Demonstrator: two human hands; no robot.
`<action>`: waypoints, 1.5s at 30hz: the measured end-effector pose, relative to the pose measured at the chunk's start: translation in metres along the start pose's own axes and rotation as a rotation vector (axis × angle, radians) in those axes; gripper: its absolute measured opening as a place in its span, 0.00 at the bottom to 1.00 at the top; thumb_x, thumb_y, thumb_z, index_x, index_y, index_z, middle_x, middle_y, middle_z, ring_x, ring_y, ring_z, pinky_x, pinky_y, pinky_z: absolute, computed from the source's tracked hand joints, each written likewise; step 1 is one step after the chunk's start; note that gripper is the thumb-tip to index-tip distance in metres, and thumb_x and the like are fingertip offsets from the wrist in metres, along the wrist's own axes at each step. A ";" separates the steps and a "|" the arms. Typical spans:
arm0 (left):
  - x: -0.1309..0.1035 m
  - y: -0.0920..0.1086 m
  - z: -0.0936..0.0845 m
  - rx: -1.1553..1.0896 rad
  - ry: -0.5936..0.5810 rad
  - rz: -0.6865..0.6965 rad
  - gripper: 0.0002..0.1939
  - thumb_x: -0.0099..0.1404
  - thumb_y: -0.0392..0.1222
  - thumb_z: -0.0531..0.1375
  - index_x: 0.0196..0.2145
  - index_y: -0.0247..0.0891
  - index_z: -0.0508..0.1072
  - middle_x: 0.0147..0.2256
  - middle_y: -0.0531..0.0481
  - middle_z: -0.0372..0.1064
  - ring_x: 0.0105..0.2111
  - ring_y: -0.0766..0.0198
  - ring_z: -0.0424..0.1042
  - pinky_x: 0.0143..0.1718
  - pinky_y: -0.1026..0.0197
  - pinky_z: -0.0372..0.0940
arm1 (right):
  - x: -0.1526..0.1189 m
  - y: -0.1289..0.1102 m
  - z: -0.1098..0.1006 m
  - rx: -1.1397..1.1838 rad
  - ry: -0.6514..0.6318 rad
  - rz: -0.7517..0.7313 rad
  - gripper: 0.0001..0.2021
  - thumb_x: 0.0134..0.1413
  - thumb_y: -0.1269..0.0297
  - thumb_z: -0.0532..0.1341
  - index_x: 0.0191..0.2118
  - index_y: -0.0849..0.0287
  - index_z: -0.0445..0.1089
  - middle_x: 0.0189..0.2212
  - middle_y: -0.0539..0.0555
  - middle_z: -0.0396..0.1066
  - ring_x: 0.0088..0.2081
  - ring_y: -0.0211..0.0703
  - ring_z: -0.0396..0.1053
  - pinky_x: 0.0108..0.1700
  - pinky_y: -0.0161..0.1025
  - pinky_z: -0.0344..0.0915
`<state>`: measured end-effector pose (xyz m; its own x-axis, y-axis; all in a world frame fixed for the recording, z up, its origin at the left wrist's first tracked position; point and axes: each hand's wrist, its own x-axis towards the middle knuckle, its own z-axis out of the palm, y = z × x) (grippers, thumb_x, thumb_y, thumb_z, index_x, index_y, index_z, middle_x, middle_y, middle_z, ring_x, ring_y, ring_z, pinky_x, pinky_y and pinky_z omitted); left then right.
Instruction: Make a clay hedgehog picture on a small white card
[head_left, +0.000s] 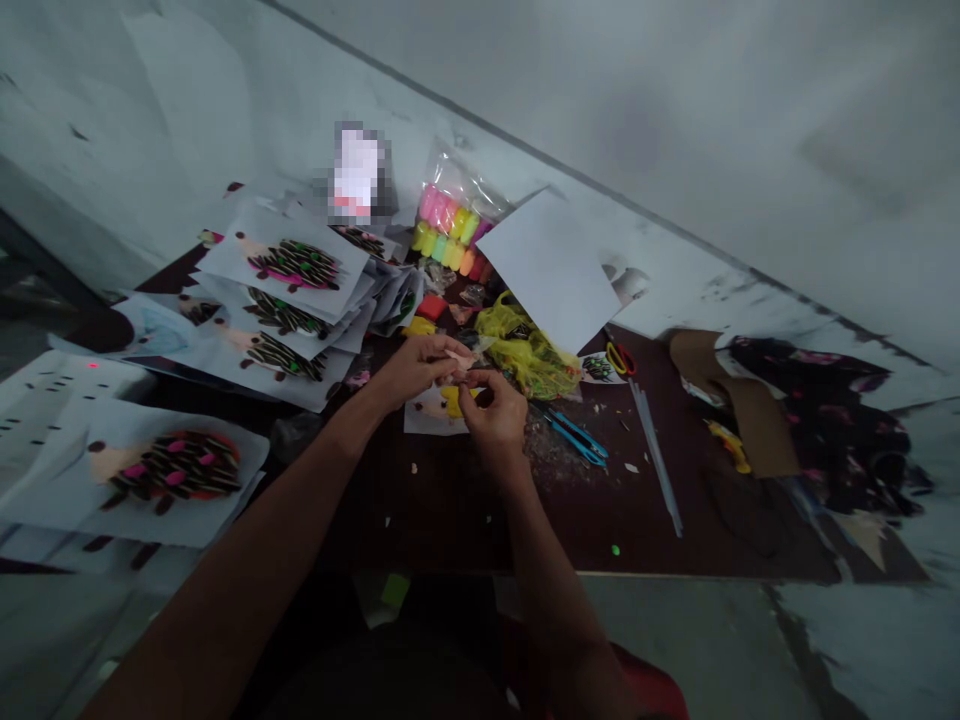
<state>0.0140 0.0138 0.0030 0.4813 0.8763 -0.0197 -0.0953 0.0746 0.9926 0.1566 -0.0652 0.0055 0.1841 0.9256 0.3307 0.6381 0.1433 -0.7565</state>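
My left hand [416,372] and my right hand [495,412] meet above the middle of the dark table. Between the fingertips of both is a small pale pink piece [459,362], its exact shape hard to make out. Beneath them lies a small white sheet [429,422] with a yellow and pale peach figure on it, partly covered by my right hand. A crumpled yellow bag [536,362] rests just beyond my right hand, and a blue cutter [576,438] is to its right.
Stacked sheets with spiky animal figures [296,265] fill the left. Behind are a bag of colored clay [454,225] and a white sheet [551,265]. Scissors [621,360], clear sticks [657,460] and dark floral cloth [840,430] lie to the right.
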 end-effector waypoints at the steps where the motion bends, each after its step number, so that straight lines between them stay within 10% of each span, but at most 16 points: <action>1: 0.000 -0.001 0.001 -0.017 0.001 0.004 0.12 0.57 0.35 0.61 0.40 0.33 0.75 0.24 0.55 0.70 0.19 0.73 0.61 0.21 0.70 0.53 | 0.000 0.000 0.001 -0.015 0.007 0.003 0.09 0.53 0.60 0.61 0.36 0.58 0.75 0.31 0.51 0.77 0.23 0.36 0.67 0.29 0.34 0.65; 17: -0.004 0.002 0.009 -0.178 0.048 -0.063 0.11 0.57 0.31 0.62 0.39 0.36 0.70 0.21 0.56 0.68 0.16 0.72 0.60 0.14 0.71 0.50 | 0.005 0.008 0.003 -0.194 0.062 0.002 0.09 0.53 0.62 0.56 0.34 0.57 0.74 0.22 0.49 0.73 0.22 0.39 0.69 0.30 0.35 0.63; 23: -0.002 0.006 0.003 -0.142 0.120 -0.090 0.08 0.59 0.39 0.64 0.36 0.35 0.72 0.21 0.55 0.70 0.13 0.75 0.56 0.14 0.70 0.46 | 0.007 0.018 -0.003 0.071 0.087 -0.008 0.10 0.55 0.61 0.55 0.34 0.57 0.72 0.30 0.52 0.76 0.29 0.40 0.71 0.35 0.37 0.66; 33: -0.011 0.007 -0.003 0.025 -0.222 -0.140 0.20 0.58 0.55 0.67 0.24 0.33 0.74 0.17 0.53 0.65 0.16 0.71 0.61 0.16 0.69 0.51 | 0.010 0.025 0.006 0.358 0.055 0.058 0.20 0.51 0.53 0.67 0.48 0.56 0.70 0.45 0.57 0.74 0.43 0.45 0.72 0.47 0.42 0.69; 45: -0.009 0.012 0.000 -0.035 -0.151 -0.021 0.09 0.53 0.42 0.68 0.27 0.32 0.78 0.18 0.53 0.68 0.19 0.72 0.64 0.21 0.69 0.60 | 0.014 0.019 0.002 0.515 -0.147 0.229 0.17 0.45 0.47 0.69 0.30 0.56 0.70 0.24 0.47 0.70 0.25 0.36 0.66 0.29 0.35 0.66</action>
<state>0.0090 0.0071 0.0146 0.6091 0.7929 -0.0192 -0.1130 0.1107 0.9874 0.1695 -0.0489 -0.0057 0.1459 0.9867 0.0721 0.1411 0.0514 -0.9887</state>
